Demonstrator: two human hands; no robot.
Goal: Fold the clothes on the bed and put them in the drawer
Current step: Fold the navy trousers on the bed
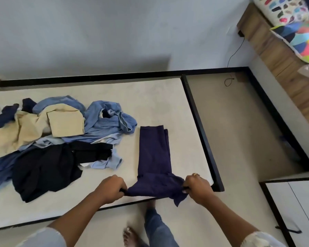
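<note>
A pair of dark purple trousers [153, 155] lies lengthwise near the right end of the bed [150, 100], legs together and pointing away from me. My left hand [111, 188] grips the left corner of the waist end. My right hand [197, 187] grips the right corner, at the bed's front edge. To the left sits a loose pile of clothes: a beige garment [43, 125], light blue shirts [107, 120] and a black garment [48, 168].
The bed has a black frame [202, 132]. Right of it is bare floor [239, 125] with a thin black cable [229, 81]. A white cabinet [296, 207] stands at lower right, and a wooden unit with colourful cushions [300, 32] at upper right. My feet [132, 236] are below the bed edge.
</note>
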